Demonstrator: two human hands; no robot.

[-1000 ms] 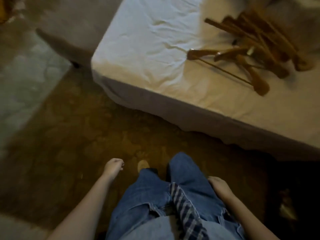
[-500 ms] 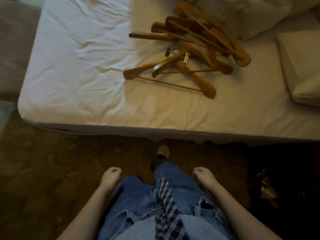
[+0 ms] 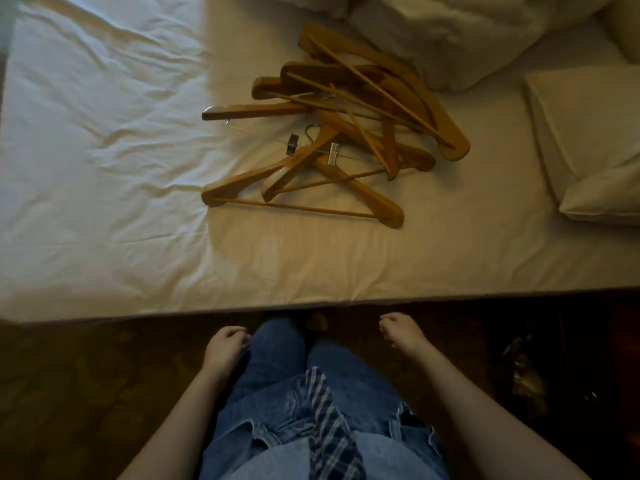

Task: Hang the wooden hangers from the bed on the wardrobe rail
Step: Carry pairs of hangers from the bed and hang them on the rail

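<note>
A loose pile of several wooden hangers (image 3: pixel 346 126) lies on the white-sheeted bed (image 3: pixel 104 168), in the upper middle of the view. Some have metal hooks and clips. The nearest hanger (image 3: pixel 301 199) lies flat with its bar toward me. My left hand (image 3: pixel 225 344) hangs low beside my left thigh, fingers curled, holding nothing. My right hand (image 3: pixel 401 332) hangs beside my right thigh, fingers also curled and empty. Both hands are below the bed's near edge, well short of the pile. No wardrobe or rail is in view.
A white pillow (image 3: pixel 588 143) lies at the right of the bed and a bunched duvet (image 3: pixel 467 32) at the top right, touching the pile. Dark patterned carpet (image 3: pixel 86 393) covers the floor. Something shiny sits in shadow at the right (image 3: pixel 523 372).
I have turned and stepped up to the bed's side. The hanger pile has shifted from the upper right to the upper middle and looks closer. Both hands stay low and empty.
</note>
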